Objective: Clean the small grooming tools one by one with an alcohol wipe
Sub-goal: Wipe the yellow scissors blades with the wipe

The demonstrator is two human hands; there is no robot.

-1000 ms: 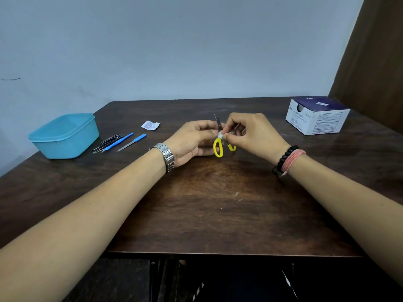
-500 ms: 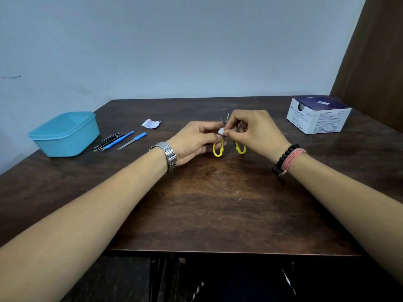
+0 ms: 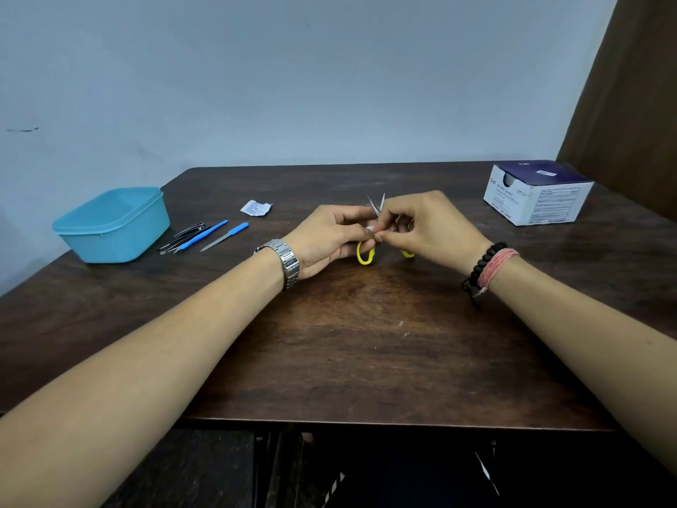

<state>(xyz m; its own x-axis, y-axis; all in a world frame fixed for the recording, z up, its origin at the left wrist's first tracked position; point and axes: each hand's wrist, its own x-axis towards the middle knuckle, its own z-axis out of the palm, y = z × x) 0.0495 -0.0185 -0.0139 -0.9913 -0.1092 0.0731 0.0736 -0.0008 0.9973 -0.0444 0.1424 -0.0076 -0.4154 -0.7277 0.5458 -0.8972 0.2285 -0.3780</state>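
Small scissors with yellow handles (image 3: 365, 254) are held over the middle of the table, blades spread apart and pointing away from me. My left hand (image 3: 331, 239) grips them near the pivot. My right hand (image 3: 428, 229) pinches a small white alcohol wipe (image 3: 370, 229) against the scissors near the pivot; the second yellow handle peeks out below this hand. To the left lie a blue-handled nail file (image 3: 225, 236), a blue-handled thin tool (image 3: 202, 235) and dark metal tweezers and clippers (image 3: 185, 236).
A light blue plastic tub (image 3: 113, 225) stands at the table's left edge. A torn white wipe wrapper (image 3: 255, 207) lies behind the tools. A white and navy wipe box (image 3: 536, 192) sits at the far right. A brown curtain hangs at the right.
The scissor blades have opened from shut to spread apart, and the handles have parted. My right hand has slid the wipe down toward the pivot.
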